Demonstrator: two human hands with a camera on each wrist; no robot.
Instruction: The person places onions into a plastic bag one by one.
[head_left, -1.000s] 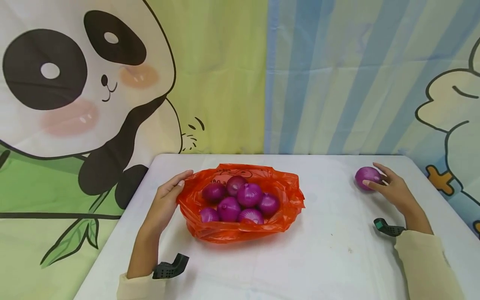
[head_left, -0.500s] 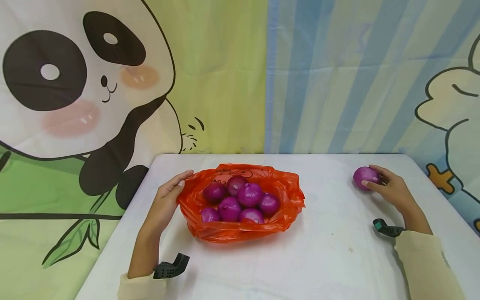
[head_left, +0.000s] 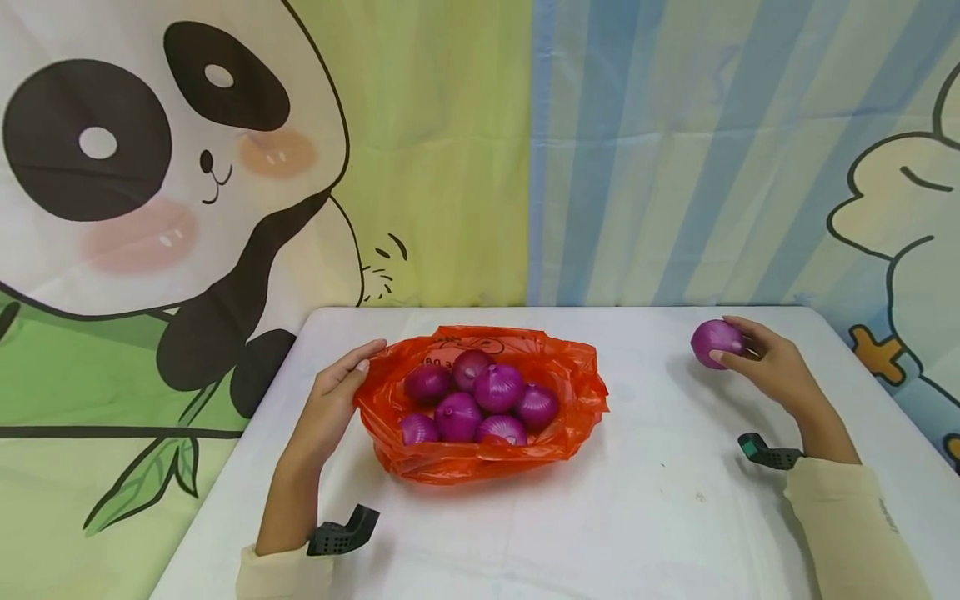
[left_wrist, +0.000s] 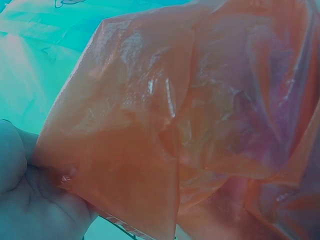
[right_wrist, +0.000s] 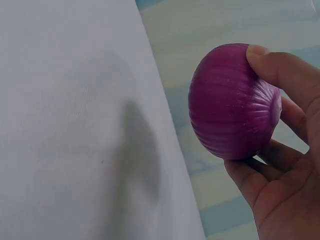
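Observation:
In the head view my right hand [head_left: 768, 362] grips a purple onion [head_left: 716, 342] above the far right of the table, its shadow falling on the cloth below. The right wrist view has the same onion [right_wrist: 232, 102] between thumb and curled fingers. On the left, my left hand [head_left: 337, 400] pinches the left edge of a red plastic bag [head_left: 480, 467], which stands with its mouth wide. Several more purple onions [head_left: 498, 388] lie inside it. Seen from the left wrist, the bag's thin wall [left_wrist: 125, 130] fills most of the view, its edge held at the hand [left_wrist: 45, 200].
A white cloth covers the table [head_left: 600, 525]. Behind it hangs a curtain [head_left: 675, 150] with a panda and stripes, close to the table's back edge. Each wrist carries a small black camera mount [head_left: 345, 532].
My right hand has lifted the onion off the table and moved it slightly left. My left hand and the bag have stayed in place.

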